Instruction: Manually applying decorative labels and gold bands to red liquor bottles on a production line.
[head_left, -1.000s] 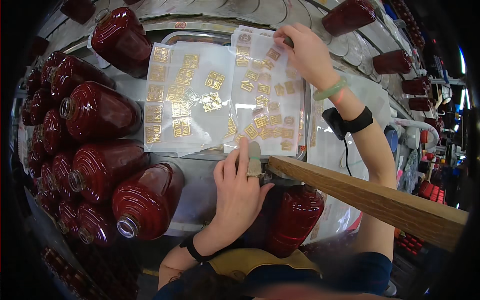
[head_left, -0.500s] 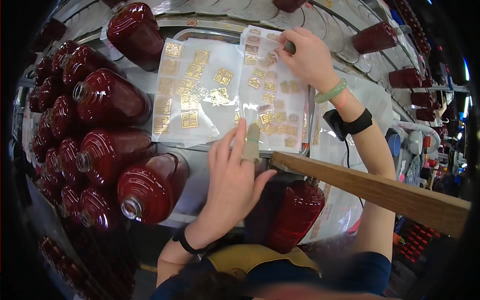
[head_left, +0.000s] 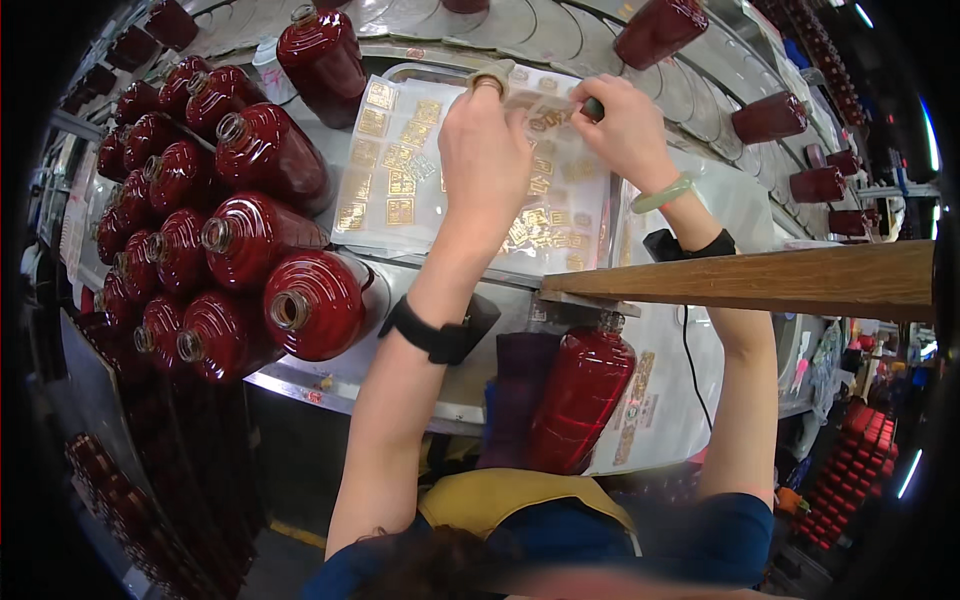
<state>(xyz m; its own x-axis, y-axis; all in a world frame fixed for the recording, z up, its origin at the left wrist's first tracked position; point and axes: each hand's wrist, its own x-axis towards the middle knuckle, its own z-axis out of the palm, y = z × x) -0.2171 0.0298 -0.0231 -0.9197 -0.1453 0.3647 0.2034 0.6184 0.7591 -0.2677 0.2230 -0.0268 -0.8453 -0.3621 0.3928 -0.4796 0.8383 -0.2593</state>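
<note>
My left hand (head_left: 485, 165) reaches over the sheets with gold stickers (head_left: 400, 212). A beige finger cover (head_left: 492, 72) wraps its index finger, which is apart from the thumb; the other fingers are mostly hidden. My right hand (head_left: 625, 130) is closed around a small tool with a dark rounded end (head_left: 593, 108); the tool's tip is hidden. It is over the top right of a second sticker sheet (head_left: 560, 205), whose gold characters lie in loose rows. Both sheets rest on a metal tray (head_left: 612, 215).
Several dark red glass bottles (head_left: 315, 305) crowd the left side, necks toward me. One red bottle (head_left: 585, 400) lies below a wooden bar (head_left: 740, 280) that juts in from the right. More bottles (head_left: 660, 35) stand along a conveyor (head_left: 560, 35) at the back.
My left hand has moved forward from the tray's front edge to the upper part of the sheets. My right hand keeps the tool near the same sheet. The view has shifted slightly.
</note>
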